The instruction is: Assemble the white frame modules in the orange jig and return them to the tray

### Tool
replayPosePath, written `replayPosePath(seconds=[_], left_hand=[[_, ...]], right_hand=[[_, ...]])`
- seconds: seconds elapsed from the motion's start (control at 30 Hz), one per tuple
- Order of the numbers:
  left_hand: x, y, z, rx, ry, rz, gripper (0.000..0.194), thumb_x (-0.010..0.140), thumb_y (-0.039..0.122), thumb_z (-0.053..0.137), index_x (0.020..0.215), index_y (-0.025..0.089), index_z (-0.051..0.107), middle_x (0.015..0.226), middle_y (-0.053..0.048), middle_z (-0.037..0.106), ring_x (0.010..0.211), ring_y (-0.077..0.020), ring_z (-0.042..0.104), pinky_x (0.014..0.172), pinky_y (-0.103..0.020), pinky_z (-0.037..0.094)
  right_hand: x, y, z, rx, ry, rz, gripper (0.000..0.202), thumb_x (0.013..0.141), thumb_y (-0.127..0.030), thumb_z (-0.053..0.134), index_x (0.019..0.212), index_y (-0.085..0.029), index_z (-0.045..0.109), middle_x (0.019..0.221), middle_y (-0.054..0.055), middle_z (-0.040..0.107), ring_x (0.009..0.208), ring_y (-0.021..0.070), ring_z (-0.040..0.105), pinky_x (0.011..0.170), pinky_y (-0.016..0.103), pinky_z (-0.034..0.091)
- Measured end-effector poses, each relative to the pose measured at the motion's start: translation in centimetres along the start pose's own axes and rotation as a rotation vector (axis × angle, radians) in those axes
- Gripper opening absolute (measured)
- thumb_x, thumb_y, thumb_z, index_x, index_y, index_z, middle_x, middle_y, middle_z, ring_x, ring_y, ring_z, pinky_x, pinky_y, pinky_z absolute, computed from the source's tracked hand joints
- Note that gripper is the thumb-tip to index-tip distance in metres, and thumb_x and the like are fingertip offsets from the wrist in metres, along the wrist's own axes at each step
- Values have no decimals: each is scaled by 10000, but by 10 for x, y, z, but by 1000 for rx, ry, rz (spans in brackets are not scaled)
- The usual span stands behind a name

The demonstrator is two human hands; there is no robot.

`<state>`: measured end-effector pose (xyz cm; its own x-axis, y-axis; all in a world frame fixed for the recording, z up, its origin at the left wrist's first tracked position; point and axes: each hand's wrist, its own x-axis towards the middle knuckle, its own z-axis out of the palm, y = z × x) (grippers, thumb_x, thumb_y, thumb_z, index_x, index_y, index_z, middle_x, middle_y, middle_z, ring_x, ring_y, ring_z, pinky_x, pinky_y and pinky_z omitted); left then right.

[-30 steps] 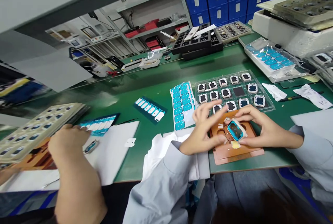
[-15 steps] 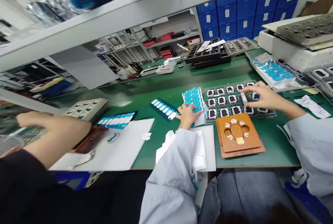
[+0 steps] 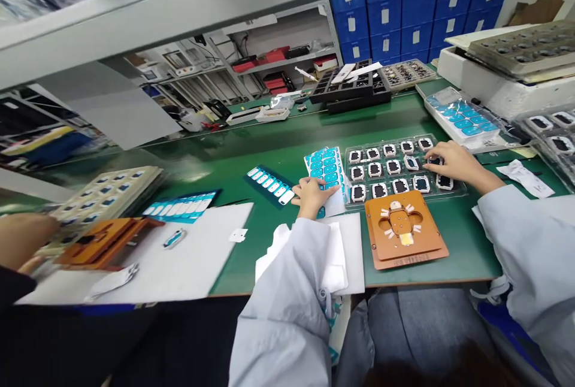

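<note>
My right hand (image 3: pixel 456 162) is over the right side of a clear plastic tray (image 3: pixel 368 181). Its thumb and fingers close round a small white-rimmed part with a black centre (image 3: pixel 435 161), which sits in a pocket. Similar parts fill the other pockets, among them a bluish one (image 3: pixel 411 163) just left of my fingertips. My left hand (image 3: pixel 311 196) rests on the near edge of a white sheet of blue stickers (image 3: pixel 327 165), fingers spread. In front of the tray lies an orange fixture (image 3: pixel 404 231) with a shaped recess.
A blue strip with white pieces (image 3: pixel 271 185) lies left of my left hand. Further left, a co-worker's arm (image 3: pixel 27 234) reaches beside another orange fixture (image 3: pixel 108 243) on a white mat (image 3: pixel 193 255). Black trays (image 3: pixel 350 90) stand behind; a bagged sticker stack (image 3: pixel 462 117) is right.
My right hand has let go of an upright part, now lying in the tray, and shifted to the neighbouring one. The co-worker's arm has drawn back left. The view has shifted slightly.
</note>
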<state>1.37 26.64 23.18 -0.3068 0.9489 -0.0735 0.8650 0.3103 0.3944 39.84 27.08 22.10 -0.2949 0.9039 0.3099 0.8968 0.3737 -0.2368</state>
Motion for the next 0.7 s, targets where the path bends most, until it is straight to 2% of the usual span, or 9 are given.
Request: replayPosePath(seconds=[0.07, 0.13, 0.23, 0.33, 0.4, 0.47, 0.53, 0.63, 0.7], left_hand=[[0, 0, 0, 6, -15, -25, 431, 711, 553, 756, 990, 242, 650, 1409, -98, 429, 1359, -362, 326, 1052, -497, 360], [1, 0, 0, 7, -25, -36, 438, 700, 551, 767, 989, 243, 651, 1419, -102, 418, 1369, -367, 315, 1058, -510, 354], [1, 1, -1, 0, -26, -31, 422, 702, 538, 766, 978, 242, 646, 1417, -99, 416, 1377, -354, 309, 1072, -492, 351], [0, 1, -2, -9, -19, -32, 412, 705, 523, 763, 976, 241, 635, 1413, -97, 419, 1384, -349, 301, 1091, -494, 339], [-1, 1, -3, -8, -15, -42, 409, 699, 503, 772, 984, 246, 633, 1421, -96, 414, 1395, -357, 282, 1108, -517, 316], [-2, 1, -4, -5, -16, -51, 399, 690, 478, 784, 986, 252, 639, 1421, -96, 416, 1399, -367, 275, 1117, -548, 295], [-3, 1, -4, -1, -22, -50, 374, 689, 462, 788, 970, 257, 649, 1418, -94, 423, 1392, -375, 289, 1114, -569, 291], [0, -1, -5, 8, -28, -43, 334, 699, 476, 778, 911, 247, 658, 1411, -112, 436, 1383, -395, 307, 1089, -592, 316], [2, -3, -4, 16, -27, -31, 342, 686, 495, 784, 861, 232, 652, 1385, -145, 453, 1364, -422, 329, 1050, -605, 351]], right_hand=[[-1, 4, -1, 3, 5, -5, 317, 845, -479, 572, 928, -217, 730, 921, 102, 705, 878, 298, 601, 750, 396, 436], [-2, 3, -1, -1, 34, -1, 312, 876, -445, 535, 941, -208, 727, 954, 112, 706, 920, 308, 603, 772, 408, 436], [-2, -10, 2, -12, 84, -24, 356, 940, -414, 461, 1099, -208, 705, 1162, 126, 681, 1067, 328, 559, 845, 446, 416], [-1, -31, 8, -14, 56, -124, 385, 979, -440, 441, 1259, -276, 648, 1365, 66, 610, 1175, 331, 485, 886, 464, 389], [-1, -42, 12, -18, 15, -189, 382, 984, -448, 454, 1274, -291, 646, 1368, 53, 617, 1205, 333, 458, 911, 476, 367], [0, -45, 14, -26, -13, -207, 379, 994, -446, 438, 1234, -269, 673, 1286, 75, 671, 1192, 330, 472, 921, 484, 354], [2, -42, 13, -37, -9, -171, 407, 1006, -458, 399, 1237, -261, 670, 1293, 88, 665, 1181, 329, 485, 910, 486, 359], [7, -30, 9, -63, 41, -51, 469, 995, -478, 373, 1340, -250, 594, 1482, 94, 505, 1244, 360, 439, 907, 510, 368], [10, -20, 9, -83, 65, 37, 490, 976, -467, 382, 1359, -228, 572, 1508, 112, 468, 1267, 394, 408, 917, 545, 361]])
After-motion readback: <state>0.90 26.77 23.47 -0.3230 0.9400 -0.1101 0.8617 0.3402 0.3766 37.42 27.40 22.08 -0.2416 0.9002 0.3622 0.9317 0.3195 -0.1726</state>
